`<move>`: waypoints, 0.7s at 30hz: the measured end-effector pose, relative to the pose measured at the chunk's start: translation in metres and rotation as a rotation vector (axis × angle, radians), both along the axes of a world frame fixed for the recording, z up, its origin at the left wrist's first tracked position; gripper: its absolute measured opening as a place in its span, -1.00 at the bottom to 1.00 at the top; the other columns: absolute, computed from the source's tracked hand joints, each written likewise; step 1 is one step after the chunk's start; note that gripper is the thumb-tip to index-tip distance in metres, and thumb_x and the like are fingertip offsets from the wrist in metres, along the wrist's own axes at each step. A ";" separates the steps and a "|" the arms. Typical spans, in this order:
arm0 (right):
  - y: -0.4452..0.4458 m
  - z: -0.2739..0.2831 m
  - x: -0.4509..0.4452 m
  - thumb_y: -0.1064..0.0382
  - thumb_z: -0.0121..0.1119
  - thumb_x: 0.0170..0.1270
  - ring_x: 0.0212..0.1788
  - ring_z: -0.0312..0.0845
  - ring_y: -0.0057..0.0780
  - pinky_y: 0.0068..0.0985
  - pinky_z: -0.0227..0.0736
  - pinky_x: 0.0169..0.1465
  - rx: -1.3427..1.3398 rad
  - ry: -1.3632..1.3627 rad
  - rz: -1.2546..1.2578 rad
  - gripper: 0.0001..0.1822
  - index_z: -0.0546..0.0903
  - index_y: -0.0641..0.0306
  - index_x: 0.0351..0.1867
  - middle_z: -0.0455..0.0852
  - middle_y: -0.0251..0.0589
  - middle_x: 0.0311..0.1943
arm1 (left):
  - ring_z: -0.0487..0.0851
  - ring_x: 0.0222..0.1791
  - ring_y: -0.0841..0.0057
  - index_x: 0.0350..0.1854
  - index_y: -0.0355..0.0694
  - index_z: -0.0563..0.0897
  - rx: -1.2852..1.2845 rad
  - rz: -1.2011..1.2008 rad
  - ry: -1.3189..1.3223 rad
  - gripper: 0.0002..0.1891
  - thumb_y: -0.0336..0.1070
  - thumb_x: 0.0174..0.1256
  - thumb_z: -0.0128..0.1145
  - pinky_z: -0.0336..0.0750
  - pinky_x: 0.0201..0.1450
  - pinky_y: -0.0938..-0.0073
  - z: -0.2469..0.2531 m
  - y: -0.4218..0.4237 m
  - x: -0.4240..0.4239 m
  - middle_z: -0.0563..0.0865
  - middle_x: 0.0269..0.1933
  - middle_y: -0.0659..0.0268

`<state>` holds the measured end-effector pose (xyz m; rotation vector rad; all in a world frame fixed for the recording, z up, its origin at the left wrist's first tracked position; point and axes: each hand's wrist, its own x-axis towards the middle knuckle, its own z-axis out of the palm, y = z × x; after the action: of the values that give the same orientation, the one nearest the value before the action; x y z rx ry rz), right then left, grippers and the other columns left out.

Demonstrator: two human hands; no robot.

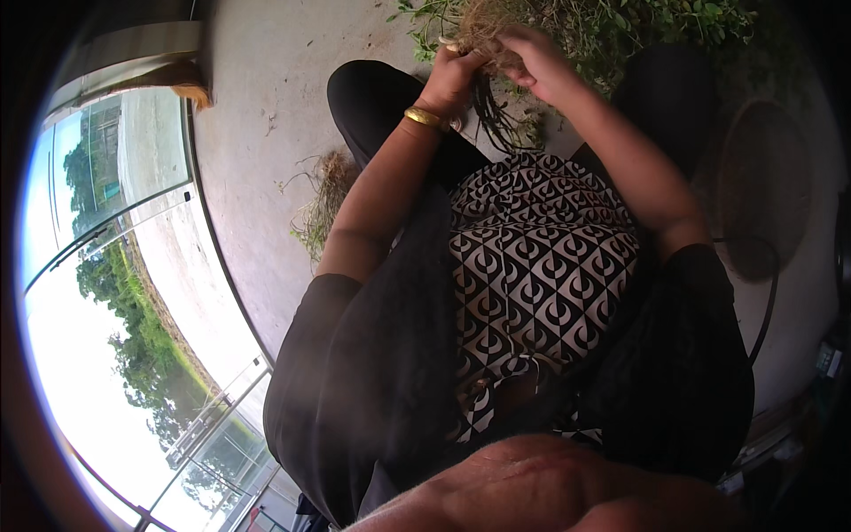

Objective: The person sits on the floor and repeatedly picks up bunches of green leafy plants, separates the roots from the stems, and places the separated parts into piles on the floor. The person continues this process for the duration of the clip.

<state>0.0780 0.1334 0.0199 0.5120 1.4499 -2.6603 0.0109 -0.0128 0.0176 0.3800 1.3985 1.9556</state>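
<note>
In the head view, my left hand (453, 78), a gold bangle (425, 118) at its wrist, grips an uprooted plant by its tangled brown roots (484, 25). My right hand (540, 65) meets it from the other side, its fingers curled into the same roots. Dark stems (495, 120) hang below the hands, between my knees. A small pale piece, perhaps a pod (447, 42), shows by my left thumb. Just beyond the hands lies a heap of leafy green plants (638, 26), cut off by the picture's upper rim. My fingertips are partly hidden in the root mass.
On the concrete floor (256, 153), a smaller bunch of pulled plants (322, 199) lies beside my left thigh. A round, shallow, dark container (764, 189) is at my right, with a dark curved cord (771, 306) near it. Glass doors (153, 146) stand at the left.
</note>
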 end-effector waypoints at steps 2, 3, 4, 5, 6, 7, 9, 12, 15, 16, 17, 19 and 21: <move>0.007 -0.002 0.000 0.21 0.08 0.37 -0.69 0.30 -0.66 -0.72 -0.06 -0.74 -0.079 0.015 0.005 -0.86 0.51 0.22 -0.19 0.54 -0.30 -0.49 | 0.59 -0.16 0.57 -0.08 -0.29 0.62 0.053 -0.109 -0.051 -0.77 -0.40 0.22 0.22 0.43 -0.03 0.50 0.002 -0.005 -0.004 0.69 -0.17 0.36; 0.007 -0.003 0.000 0.21 0.08 0.37 -0.69 0.30 -0.66 -0.72 -0.06 -0.74 -0.072 0.013 -0.001 -0.86 0.51 0.22 -0.18 0.53 -0.31 -0.49 | 0.59 -0.17 0.57 -0.08 -0.30 0.62 0.066 -0.121 -0.040 -0.77 -0.41 0.22 0.22 0.44 -0.05 0.51 0.001 -0.006 -0.005 0.69 -0.18 0.36; 0.007 -0.004 0.001 0.22 0.08 0.37 -0.69 0.29 -0.66 -0.71 -0.06 -0.74 -0.065 0.010 -0.008 -0.86 0.51 0.22 -0.18 0.53 -0.31 -0.50 | 0.59 -0.18 0.56 -0.08 -0.31 0.62 0.080 -0.134 -0.029 -0.77 -0.42 0.21 0.21 0.45 -0.06 0.52 0.001 -0.007 -0.005 0.69 -0.18 0.35; 0.007 -0.004 0.001 0.22 0.08 0.37 -0.69 0.29 -0.66 -0.71 -0.06 -0.73 -0.059 0.008 -0.014 -0.86 0.52 0.22 -0.17 0.52 -0.31 -0.50 | 0.60 -0.20 0.56 -0.08 -0.31 0.62 0.093 -0.147 -0.018 -0.76 -0.43 0.21 0.21 0.45 -0.07 0.52 0.001 -0.007 -0.005 0.69 -0.19 0.35; 0.006 -0.001 0.001 0.23 0.08 0.37 -0.69 0.28 -0.66 -0.71 -0.07 -0.73 -0.040 0.004 -0.013 -0.86 0.52 0.22 -0.16 0.51 -0.32 -0.51 | 0.60 -0.22 0.55 -0.08 -0.32 0.62 0.050 -0.120 0.033 -0.76 -0.44 0.20 0.21 0.46 -0.10 0.53 -0.001 -0.007 -0.005 0.69 -0.20 0.34; 0.004 0.002 0.003 0.25 0.07 0.37 -0.70 0.27 -0.67 -0.70 -0.07 -0.73 -0.021 0.000 -0.011 -0.87 0.52 0.22 -0.16 0.49 -0.33 -0.51 | 0.61 -0.24 0.55 -0.08 -0.32 0.62 0.007 -0.093 0.084 -0.76 -0.45 0.18 0.21 0.47 -0.13 0.54 -0.003 -0.005 -0.004 0.69 -0.21 0.33; 0.000 0.004 0.004 0.27 0.07 0.37 -0.70 0.24 -0.69 -0.70 -0.07 -0.73 0.013 -0.005 -0.010 -0.88 0.52 0.22 -0.15 0.46 -0.35 -0.54 | 0.61 -0.30 0.54 -0.09 -0.33 0.62 -0.052 -0.062 0.167 -0.76 -0.47 0.16 0.20 0.49 -0.19 0.55 -0.006 -0.005 -0.004 0.69 -0.24 0.33; -0.002 -0.001 0.005 0.30 0.06 0.38 -0.72 0.17 -0.73 -0.70 -0.08 -0.73 0.056 -0.005 0.006 -0.90 0.54 0.21 -0.14 0.42 -0.38 -0.57 | 0.61 -0.37 0.54 -0.14 -0.32 0.62 -0.088 -0.062 0.201 -0.79 -0.49 0.14 0.18 0.50 -0.28 0.55 -0.009 -0.006 -0.004 0.68 -0.31 0.33; 0.002 -0.003 0.003 0.30 0.07 0.38 -0.74 0.12 -0.77 -0.72 -0.09 -0.73 0.090 0.000 0.044 -0.91 0.55 0.19 -0.16 0.40 -0.42 -0.60 | 0.59 -0.40 0.55 -0.20 -0.31 0.62 -0.076 -0.085 0.121 -0.84 -0.48 0.15 0.15 0.49 -0.34 0.53 -0.013 -0.009 -0.005 0.66 -0.36 0.33; 0.003 0.000 0.003 0.30 0.08 0.38 -0.74 0.11 -0.79 -0.73 -0.09 -0.73 0.098 -0.003 0.049 -0.92 0.56 0.18 -0.16 0.40 -0.43 -0.61 | 0.59 -0.41 0.55 -0.20 -0.30 0.61 -0.052 -0.096 0.100 -0.85 -0.47 0.17 0.14 0.49 -0.35 0.54 -0.016 -0.010 -0.006 0.66 -0.37 0.33; 0.003 0.002 0.003 0.30 0.08 0.38 -0.75 0.09 -0.80 -0.74 -0.09 -0.74 0.107 -0.006 0.055 -0.92 0.56 0.17 -0.17 0.39 -0.45 -0.62 | 0.59 -0.41 0.55 -0.21 -0.30 0.60 -0.029 -0.107 0.079 -0.86 -0.47 0.18 0.14 0.48 -0.36 0.54 -0.017 -0.011 -0.006 0.65 -0.38 0.33; 0.012 -0.001 0.002 0.30 0.09 0.38 -0.74 0.10 -0.80 -0.76 -0.10 -0.73 -0.070 0.066 0.171 -0.95 0.56 0.14 -0.21 0.39 -0.46 -0.62 | 0.57 -0.44 0.56 -0.18 -0.29 0.59 0.011 -0.091 -0.059 -0.84 -0.47 0.18 0.13 0.46 -0.40 0.55 -0.014 -0.011 -0.007 0.65 -0.37 0.32; 0.017 -0.002 0.002 0.28 0.09 0.38 -0.74 0.10 -0.80 -0.78 -0.09 -0.73 -0.199 0.105 0.246 -0.96 0.55 0.13 -0.26 0.40 -0.45 -0.62 | 0.54 -0.47 0.57 -0.16 -0.29 0.58 0.076 -0.105 -0.166 -0.83 -0.46 0.19 0.11 0.43 -0.43 0.56 -0.013 -0.013 -0.009 0.64 -0.37 0.32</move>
<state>0.0804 0.1500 0.0182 0.1685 1.1653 -2.6257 0.0023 -0.0256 0.0049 0.3116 1.1794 1.9119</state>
